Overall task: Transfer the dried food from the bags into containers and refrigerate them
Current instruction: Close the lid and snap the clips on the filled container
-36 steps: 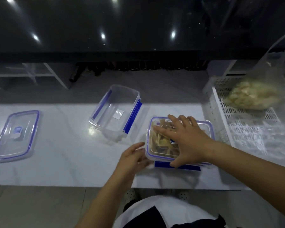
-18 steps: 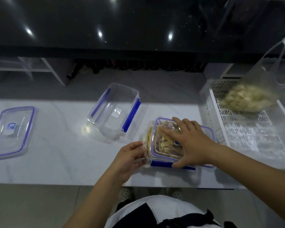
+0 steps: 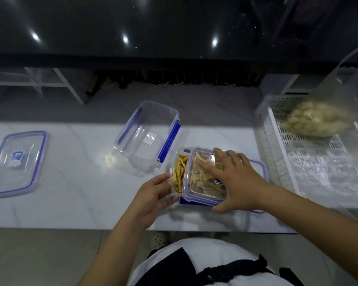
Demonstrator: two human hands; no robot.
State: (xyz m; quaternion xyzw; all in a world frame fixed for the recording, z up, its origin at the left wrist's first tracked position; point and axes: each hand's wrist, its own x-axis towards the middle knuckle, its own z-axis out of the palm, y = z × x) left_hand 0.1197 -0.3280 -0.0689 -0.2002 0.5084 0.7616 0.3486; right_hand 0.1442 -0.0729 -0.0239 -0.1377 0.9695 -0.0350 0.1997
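Observation:
A clear container (image 3: 179, 174) filled with yellow dried strips sits near the counter's front edge. Its blue-rimmed lid (image 3: 203, 182) lies askew on top, shifted to the right, so the left part of the food shows. My right hand (image 3: 234, 180) lies flat on the lid with fingers spread. My left hand (image 3: 153, 193) grips the container's left end. An empty clear container (image 3: 147, 133) with blue clips stands behind. A plastic bag of pale dried food (image 3: 314, 118) rests in the white basket (image 3: 277, 153) at the right.
A second blue-rimmed lid (image 3: 17, 162) lies flat at the counter's far left. The white marble counter (image 3: 81, 182) ends at a front edge just below my hands. A dark glossy wall runs along the back.
The lid has slid to the right under my right hand, uncovering the left part of the food. My left hand has closed on the container's left end.

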